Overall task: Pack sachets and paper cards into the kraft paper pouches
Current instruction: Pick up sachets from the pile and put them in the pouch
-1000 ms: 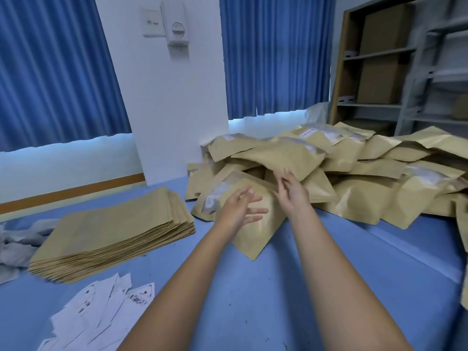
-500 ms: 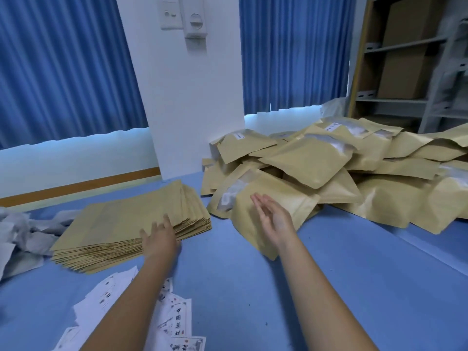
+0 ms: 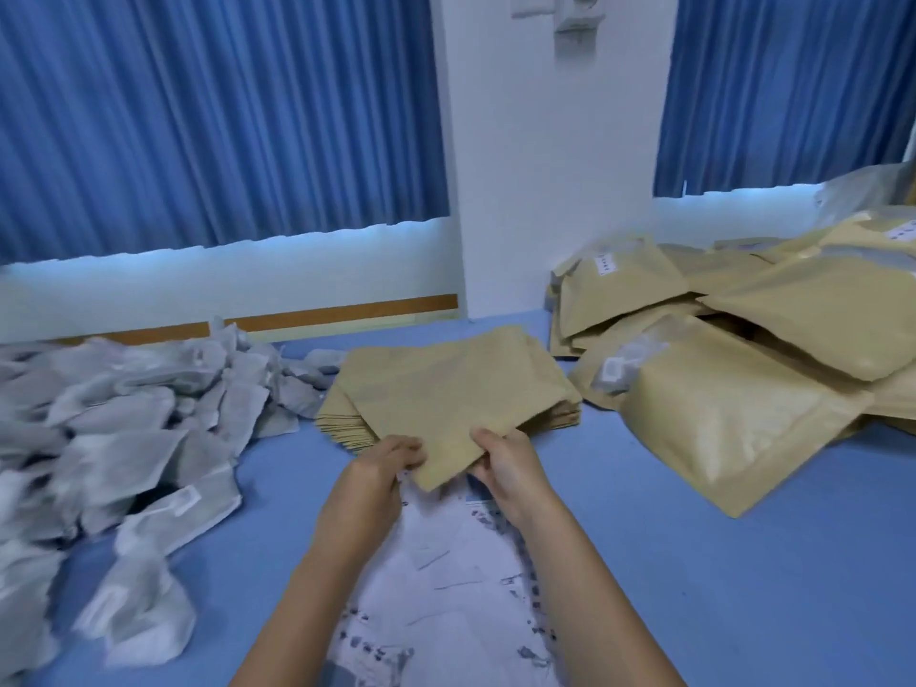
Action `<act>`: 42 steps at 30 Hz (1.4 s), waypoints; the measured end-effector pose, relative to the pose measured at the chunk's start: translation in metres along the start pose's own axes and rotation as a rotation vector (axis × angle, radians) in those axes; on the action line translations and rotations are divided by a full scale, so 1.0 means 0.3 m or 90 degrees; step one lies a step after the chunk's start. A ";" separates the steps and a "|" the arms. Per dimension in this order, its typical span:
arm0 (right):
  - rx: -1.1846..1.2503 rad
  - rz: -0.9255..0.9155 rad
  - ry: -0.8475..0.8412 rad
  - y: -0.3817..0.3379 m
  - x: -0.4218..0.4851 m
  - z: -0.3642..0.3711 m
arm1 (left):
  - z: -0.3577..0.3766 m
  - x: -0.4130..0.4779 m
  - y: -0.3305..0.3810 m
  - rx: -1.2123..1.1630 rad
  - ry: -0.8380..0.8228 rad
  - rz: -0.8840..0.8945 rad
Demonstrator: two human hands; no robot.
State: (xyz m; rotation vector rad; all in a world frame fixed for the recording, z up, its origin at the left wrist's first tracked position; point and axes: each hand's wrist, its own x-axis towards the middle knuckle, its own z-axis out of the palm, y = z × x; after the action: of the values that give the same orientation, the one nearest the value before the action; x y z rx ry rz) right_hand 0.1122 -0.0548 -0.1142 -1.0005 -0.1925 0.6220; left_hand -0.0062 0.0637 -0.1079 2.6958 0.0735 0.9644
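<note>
partly under the pouch (image 3: pixel 446 399), blurred paper cards (image 3: pixel 461 577)

On the blue counter (image 3: pixel 743 562), a heap of pale paper sachets (image 3: pixel 124 438) lies left, a stack of flat kraft paper pouches (image 3: pixel 550 414) mid-far, and a pile of filled kraft pouches (image 3: pixel 743 389) right. Scattered white paper cards (image 3: pixel 461 587) lie near, before the stack.

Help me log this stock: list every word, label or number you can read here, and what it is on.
No text is legible.
Label on rear filled pouch: dark characters, too blurred.
Sticker on front filled pouch: blurred.
Sticker on a sachet: blurred.
Paper cards: printed marks, too blurred.
Empty pouch: no print shows.
</note>
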 end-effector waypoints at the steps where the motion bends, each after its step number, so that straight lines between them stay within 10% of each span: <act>1: -0.009 0.009 0.003 0.021 -0.001 0.015 | -0.001 -0.031 -0.016 -0.031 0.004 -0.042; 13: 0.055 0.120 -0.303 0.084 -0.055 0.042 | 0.015 -0.075 -0.077 -0.046 0.003 -0.078; 27: 0.069 0.133 -0.243 0.106 -0.058 0.051 | 0.005 -0.089 -0.004 0.080 -0.011 -0.172; 38: -0.271 -0.021 -0.171 0.120 -0.079 0.087 | 0.016 -0.072 0.034 0.158 -0.029 -0.195; 42: -0.328 -0.030 -0.123 0.107 -0.061 0.080 | -0.007 -0.067 0.058 0.168 0.126 -0.191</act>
State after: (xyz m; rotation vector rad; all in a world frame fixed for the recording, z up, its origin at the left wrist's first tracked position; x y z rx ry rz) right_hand 0.0742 -0.0354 -0.1256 -1.4253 -0.5651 0.6402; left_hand -0.0239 0.0445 -0.1141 2.6966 0.6671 1.1890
